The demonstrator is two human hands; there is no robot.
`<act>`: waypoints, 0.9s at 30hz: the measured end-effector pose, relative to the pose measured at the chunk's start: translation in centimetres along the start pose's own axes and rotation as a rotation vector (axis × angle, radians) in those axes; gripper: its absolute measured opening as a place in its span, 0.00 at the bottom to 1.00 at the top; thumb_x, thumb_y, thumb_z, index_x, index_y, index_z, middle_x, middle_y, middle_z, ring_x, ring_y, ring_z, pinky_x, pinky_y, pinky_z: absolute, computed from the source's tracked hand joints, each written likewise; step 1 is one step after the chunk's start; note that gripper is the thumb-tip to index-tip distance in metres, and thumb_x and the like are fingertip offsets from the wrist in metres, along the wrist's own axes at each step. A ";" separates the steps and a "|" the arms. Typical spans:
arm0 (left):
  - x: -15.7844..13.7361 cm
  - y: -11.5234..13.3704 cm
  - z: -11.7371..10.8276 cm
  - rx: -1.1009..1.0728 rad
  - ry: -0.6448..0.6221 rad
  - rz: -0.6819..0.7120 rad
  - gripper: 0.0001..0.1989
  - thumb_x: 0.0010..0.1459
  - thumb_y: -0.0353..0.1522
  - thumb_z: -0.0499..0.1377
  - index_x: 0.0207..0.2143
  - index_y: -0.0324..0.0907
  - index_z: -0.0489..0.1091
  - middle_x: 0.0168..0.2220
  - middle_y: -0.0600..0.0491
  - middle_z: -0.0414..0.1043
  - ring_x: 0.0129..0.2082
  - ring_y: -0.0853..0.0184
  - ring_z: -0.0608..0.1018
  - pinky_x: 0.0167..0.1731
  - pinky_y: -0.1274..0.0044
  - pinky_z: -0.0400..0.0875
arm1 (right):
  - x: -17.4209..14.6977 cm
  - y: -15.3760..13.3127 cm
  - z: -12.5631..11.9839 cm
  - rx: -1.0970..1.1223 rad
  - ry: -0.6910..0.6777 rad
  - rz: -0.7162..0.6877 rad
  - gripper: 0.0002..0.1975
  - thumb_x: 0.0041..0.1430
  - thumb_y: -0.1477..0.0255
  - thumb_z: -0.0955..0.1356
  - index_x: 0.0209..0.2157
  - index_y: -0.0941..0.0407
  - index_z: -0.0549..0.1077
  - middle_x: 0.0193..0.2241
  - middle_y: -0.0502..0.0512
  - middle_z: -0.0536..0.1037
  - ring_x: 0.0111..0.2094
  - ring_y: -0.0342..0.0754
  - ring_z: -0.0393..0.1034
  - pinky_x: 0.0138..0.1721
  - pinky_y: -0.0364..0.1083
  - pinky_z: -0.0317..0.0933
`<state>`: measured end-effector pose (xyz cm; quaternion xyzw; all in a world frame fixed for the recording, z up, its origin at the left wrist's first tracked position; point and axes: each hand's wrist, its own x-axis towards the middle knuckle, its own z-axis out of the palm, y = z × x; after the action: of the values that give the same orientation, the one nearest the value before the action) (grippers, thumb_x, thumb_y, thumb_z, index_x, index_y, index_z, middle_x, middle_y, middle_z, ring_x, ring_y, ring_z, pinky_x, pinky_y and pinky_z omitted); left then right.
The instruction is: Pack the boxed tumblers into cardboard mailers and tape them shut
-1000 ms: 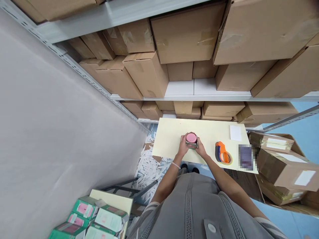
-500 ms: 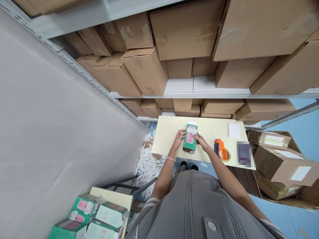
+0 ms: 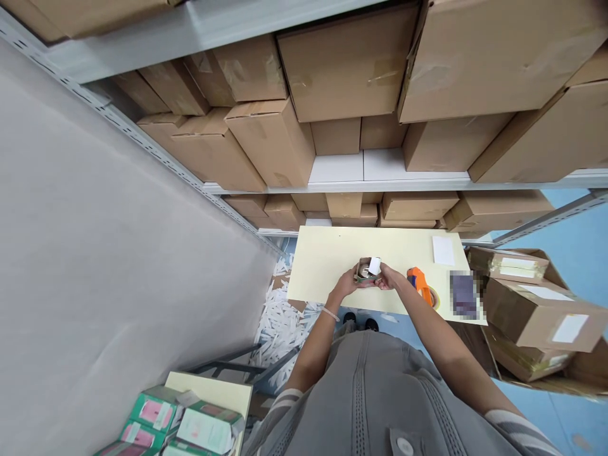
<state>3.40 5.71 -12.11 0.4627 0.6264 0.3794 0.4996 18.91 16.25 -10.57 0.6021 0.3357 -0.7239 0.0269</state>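
Observation:
Between my two hands is a small carton (image 3: 358, 278), turned so that its open end faces up toward me. A white flap (image 3: 375, 265) sticks up at its right side. Something shiny and roundish shows inside; its kind I cannot make out. My left hand (image 3: 348, 282) is closed round the carton's left side. Against its right side, my right hand (image 3: 388, 277) grips it, fingers partly beneath. The carton is above the pale yellow table (image 3: 323, 256), and whether it touches the top I cannot tell. An orange tape dispenser (image 3: 420, 282) lies just right of my right hand.
A white paper (image 3: 443, 250) and a blurred dark item (image 3: 464, 295) lie on the table's right. Shelves (image 3: 285, 189) of brown boxes stand ahead. A large open carton (image 3: 546, 380) holds parcels at right. Green-and-pink cartons (image 3: 156, 411) fill a lower-left stand. Paper shreds (image 3: 280, 323) cover the floor.
The green-and-pink carton lay lengthwise with its printed face up; now it is tipped so its open end faces me. My hands have moved slightly nearer my body and closed round it.

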 end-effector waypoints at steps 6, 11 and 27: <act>0.5 -0.1 1.1 0.094 0.061 -0.039 0.41 0.40 0.30 0.73 0.59 0.43 0.65 0.51 0.44 0.74 0.40 0.59 0.79 0.45 0.66 0.73 | 0.3 1.1 -0.4 -0.062 0.092 0.015 0.35 0.64 0.43 0.48 0.31 0.57 0.68 0.17 0.58 0.71 0.14 0.44 0.62 0.16 0.41 0.59; 0.0 -0.4 2.1 0.232 0.163 0.003 0.34 0.42 0.33 0.73 0.53 0.47 0.69 0.51 0.48 0.72 0.50 0.54 0.76 0.50 0.66 0.70 | -0.2 2.7 -1.3 -0.213 0.255 -0.189 0.33 0.61 0.42 0.55 0.34 0.57 0.72 0.25 0.61 0.77 0.24 0.51 0.73 0.28 0.49 0.69; -0.2 0.7 2.6 0.271 0.143 -0.054 0.32 0.45 0.29 0.70 0.53 0.46 0.66 0.52 0.49 0.73 0.53 0.54 0.75 0.52 0.66 0.69 | -4.9 4.1 1.1 -0.450 0.541 -0.761 0.28 0.60 0.57 0.63 0.58 0.55 0.67 0.46 0.63 0.79 0.47 0.62 0.73 0.50 0.55 0.64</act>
<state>6.12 5.70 -11.98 0.4809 0.7179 0.3098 0.3967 21.11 10.69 -7.97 0.5823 0.6732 -0.4108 -0.1971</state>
